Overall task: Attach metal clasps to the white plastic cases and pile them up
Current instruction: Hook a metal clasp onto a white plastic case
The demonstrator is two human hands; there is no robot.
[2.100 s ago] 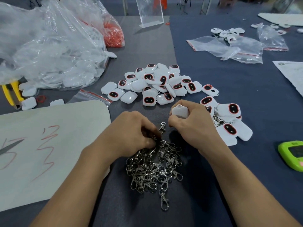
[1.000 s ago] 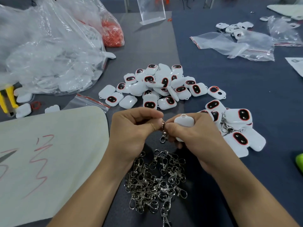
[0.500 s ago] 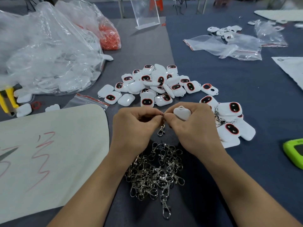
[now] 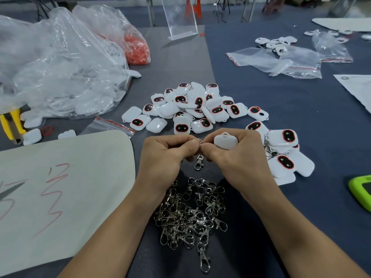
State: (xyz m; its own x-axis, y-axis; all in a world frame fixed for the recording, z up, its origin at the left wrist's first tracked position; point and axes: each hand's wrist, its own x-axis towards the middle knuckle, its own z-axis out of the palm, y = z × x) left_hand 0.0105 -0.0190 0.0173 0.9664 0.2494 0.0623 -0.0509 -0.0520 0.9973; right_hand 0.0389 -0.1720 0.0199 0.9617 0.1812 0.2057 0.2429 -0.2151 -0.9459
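My left hand (image 4: 164, 155) and my right hand (image 4: 239, 157) meet fingertip to fingertip above the table, both pinching the ring of one metal clasp (image 4: 198, 162) whose hook hangs below. My right hand also cradles a white plastic case (image 4: 225, 141), loop end up. Beneath my wrists lies a heap of loose metal clasps (image 4: 192, 213). A pile of white cases with red-rimmed black ovals (image 4: 192, 109) sits just beyond my hands. A smaller pile of cases with clasps on them (image 4: 285, 153) lies to the right of my right hand.
A big clear bag of white cases (image 4: 60, 73) and a bag of red rings (image 4: 136, 47) fill the back left. A white sheet with red marks (image 4: 60, 187) lies at left, a green device (image 4: 361, 191) at the right edge, and clear bags (image 4: 281, 61) far right.
My left hand lifted one clasp out of the heap and brought it up to my right hand. Both hands now pinch its ring together, higher above the heap.
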